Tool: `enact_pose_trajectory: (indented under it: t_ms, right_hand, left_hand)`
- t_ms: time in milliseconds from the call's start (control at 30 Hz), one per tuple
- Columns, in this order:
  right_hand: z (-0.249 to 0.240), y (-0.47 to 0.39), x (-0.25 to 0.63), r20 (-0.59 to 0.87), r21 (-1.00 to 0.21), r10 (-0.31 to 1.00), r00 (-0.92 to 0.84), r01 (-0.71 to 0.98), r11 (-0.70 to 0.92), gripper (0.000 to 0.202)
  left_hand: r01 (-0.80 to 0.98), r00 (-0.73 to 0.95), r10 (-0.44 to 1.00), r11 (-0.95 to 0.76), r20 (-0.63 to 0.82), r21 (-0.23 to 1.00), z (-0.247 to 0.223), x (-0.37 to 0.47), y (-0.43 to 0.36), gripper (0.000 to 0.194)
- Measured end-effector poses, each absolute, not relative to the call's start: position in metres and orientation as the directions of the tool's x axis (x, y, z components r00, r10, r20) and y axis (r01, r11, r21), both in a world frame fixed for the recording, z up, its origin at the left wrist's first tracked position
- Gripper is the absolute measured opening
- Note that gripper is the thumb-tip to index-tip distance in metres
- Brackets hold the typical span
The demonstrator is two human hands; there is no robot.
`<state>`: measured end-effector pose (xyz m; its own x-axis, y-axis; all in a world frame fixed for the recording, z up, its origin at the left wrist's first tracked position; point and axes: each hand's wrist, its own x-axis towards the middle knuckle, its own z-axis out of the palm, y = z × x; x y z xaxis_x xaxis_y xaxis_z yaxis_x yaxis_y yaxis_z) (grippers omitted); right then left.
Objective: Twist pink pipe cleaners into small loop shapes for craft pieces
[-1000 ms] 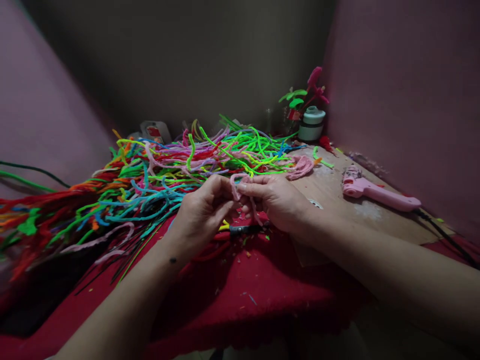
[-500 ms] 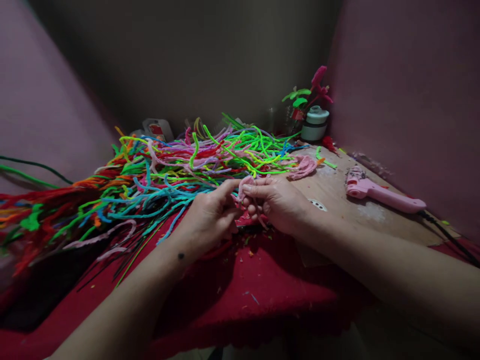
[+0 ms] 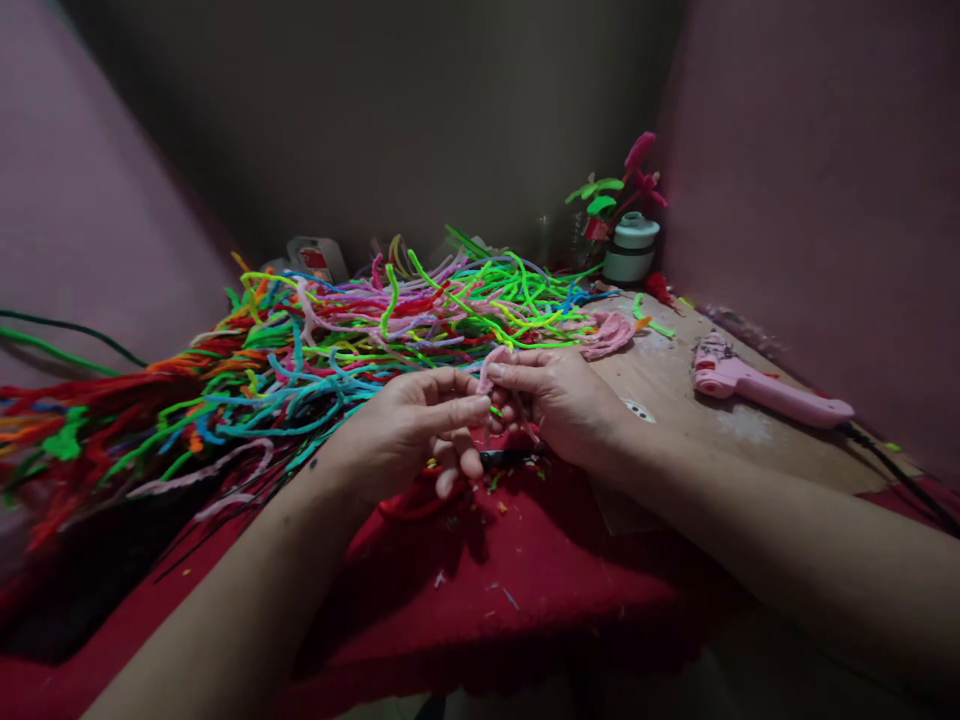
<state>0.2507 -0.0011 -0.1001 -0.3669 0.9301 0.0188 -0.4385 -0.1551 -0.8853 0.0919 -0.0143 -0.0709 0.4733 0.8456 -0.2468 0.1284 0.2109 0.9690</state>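
Observation:
Between my hands is a small looped piece of pink pipe cleaner [image 3: 495, 368], held above the red cloth. My right hand [image 3: 551, 395] pinches it between thumb and fingers, and thin pink ends hang below. My left hand [image 3: 424, 420] meets it from the left, thumb and index finger closed on its edge, the other fingers loosely curled beneath. A short bit of green shows between the fingertips. Just behind the hands lies a large heap of coloured pipe cleaners [image 3: 420, 310].
A pink glue gun [image 3: 772, 390] with a black cord lies on a board [image 3: 675, 385] at the right. Behind are a lidded jar [image 3: 631, 248], fuzzy flowers and a folded pink bundle [image 3: 609, 335]. Red-handled scissors [image 3: 412, 503] and scraps lie on the cloth [image 3: 480, 590].
My left hand has turned and shifted slightly, its lower fingers now spread downward, uncovering the red scissor handle. The right hand stays nearly in place, still pinching the pink piece.

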Motion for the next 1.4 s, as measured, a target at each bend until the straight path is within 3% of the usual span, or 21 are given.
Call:
enact_pose_trajectory:
  t_ms: [200,433,567,700,833,967,1033,1233,1400]
  right_hand:
    - [-0.098,-0.003,0.249,0.015,-0.903,0.943,-0.331,-0.41,-0.13,0.013]
    - [-0.104,0.001,0.25,0.145,-0.894,0.935,-0.323,-0.448,-0.016,0.015]
    - [-0.106,0.003,0.251,0.161,-0.884,0.912,-0.376,-0.466,-0.036,0.016]
    - [-0.102,0.001,0.25,0.07,-0.896,0.923,-0.379,-0.431,-0.109,0.013]
    - [-0.098,-0.002,0.251,0.07,-0.976,0.939,-0.337,-0.219,-0.006,0.006]
    - [-0.093,-0.005,0.252,0.065,-0.992,0.927,-0.37,0.075,0.099,0.016]
    - [-0.09,-0.007,0.251,0.072,-0.996,0.925,-0.374,0.023,0.086,0.019]
    - [-0.093,-0.005,0.249,0.285,-0.91,0.934,-0.216,-0.366,0.193,0.015]
    - [-0.096,-0.002,0.249,0.296,-0.895,0.938,-0.183,-0.396,0.205,0.016]
  left_hand:
    - [0.161,0.356,0.922,0.101,-0.153,0.982,-0.076,0.097,-0.016,0.023]
    - [0.286,0.373,0.924,-0.032,-0.08,0.958,-0.073,0.097,-0.016,0.02]
    - [0.24,0.387,0.92,-0.037,-0.061,0.97,-0.074,0.096,-0.016,0.02]
    - [0.129,0.324,0.946,-0.025,-0.019,0.991,-0.076,0.096,-0.013,0.018]
    - [0.06,0.214,0.976,-0.062,0.048,0.996,-0.075,0.093,-0.01,0.013]
    - [0.05,0.128,0.988,-0.093,0.086,0.994,-0.073,0.09,-0.009,0.011]
    - [0.048,0.12,0.99,-0.084,0.078,0.995,-0.072,0.089,-0.009,0.012]
    - [0.103,0.144,0.987,-0.084,0.068,0.991,-0.071,0.094,-0.012,0.011]
    - [0.195,0.19,0.979,-0.113,0.076,0.974,-0.073,0.097,-0.014,0.011]
